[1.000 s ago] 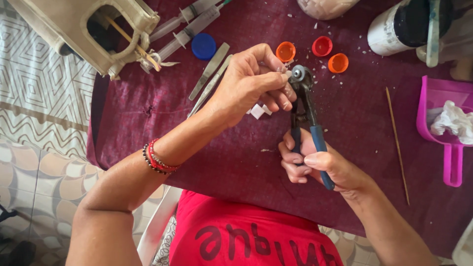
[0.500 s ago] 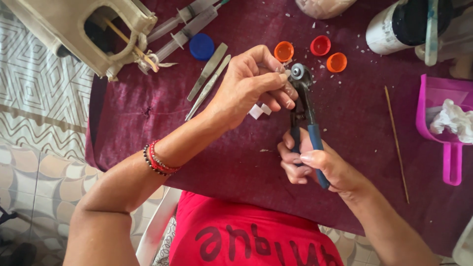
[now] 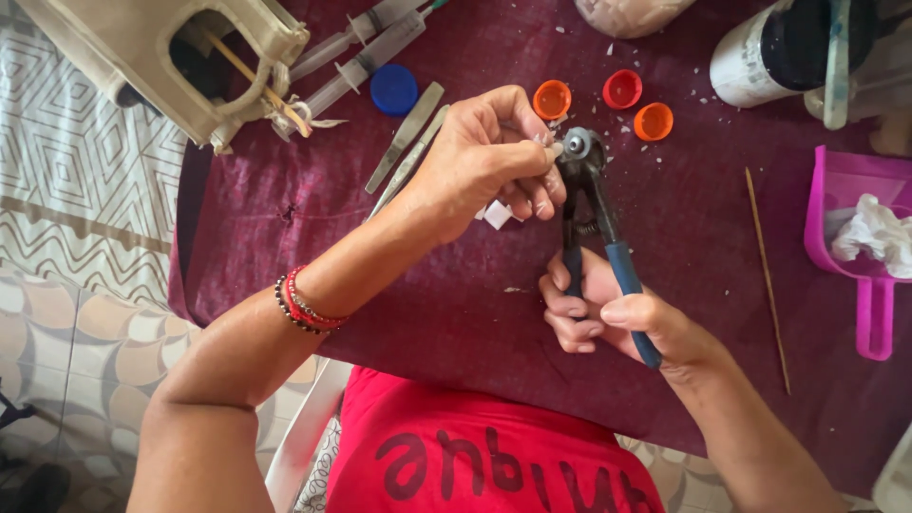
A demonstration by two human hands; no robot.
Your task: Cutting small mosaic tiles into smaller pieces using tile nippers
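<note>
My right hand (image 3: 617,318) grips the blue handles of a pair of nippers (image 3: 594,214), whose wheeled jaws point away from me over the maroon cloth (image 3: 456,313). My left hand (image 3: 484,157) pinches a small pale piece at the jaws; the piece is mostly hidden by my fingertips. A small white chip (image 3: 498,215) lies on the cloth under that hand. Beaded red and black bracelets sit on my left wrist.
Three bottle caps, orange (image 3: 552,98), red (image 3: 622,88) and orange (image 3: 653,121), lie beyond the nippers, a blue cap (image 3: 393,89) to their left. Two syringes (image 3: 366,47), metal tweezers (image 3: 406,136), a beige bag (image 3: 180,57), a thin stick (image 3: 766,275), a pink scoop (image 3: 860,256) and a jar (image 3: 769,52) surround them.
Both hands and the nippers hold nearly the same position; my left fingertips shift slightly at the jaws.
</note>
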